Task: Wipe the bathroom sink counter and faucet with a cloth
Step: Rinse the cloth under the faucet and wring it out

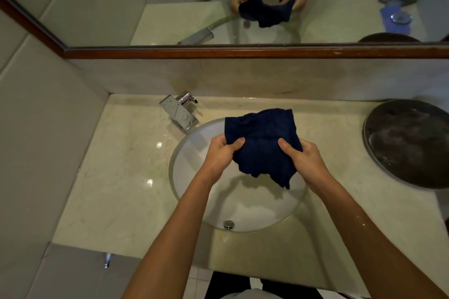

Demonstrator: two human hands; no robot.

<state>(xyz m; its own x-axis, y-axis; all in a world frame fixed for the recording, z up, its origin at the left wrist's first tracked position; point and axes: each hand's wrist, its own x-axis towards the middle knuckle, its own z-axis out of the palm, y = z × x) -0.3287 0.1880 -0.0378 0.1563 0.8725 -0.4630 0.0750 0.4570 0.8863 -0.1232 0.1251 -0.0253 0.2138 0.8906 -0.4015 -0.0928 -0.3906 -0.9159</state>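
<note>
A dark blue cloth (263, 143) hangs bunched above the round white sink (192, 177). My left hand (222, 153) grips its left edge and my right hand (303, 160) grips its right edge, thumbs on top. The chrome faucet (181, 110) stands at the back left of the basin, apart from the cloth. The cream marble counter (121, 177) surrounds the sink. The drain (228, 224) shows at the basin's near side.
A round dark tray (410, 143) lies on the counter at the far right. A wood-framed mirror (243, 52) runs along the back wall and reflects the hands and cloth. A tiled side wall (48, 128) closes the left end.
</note>
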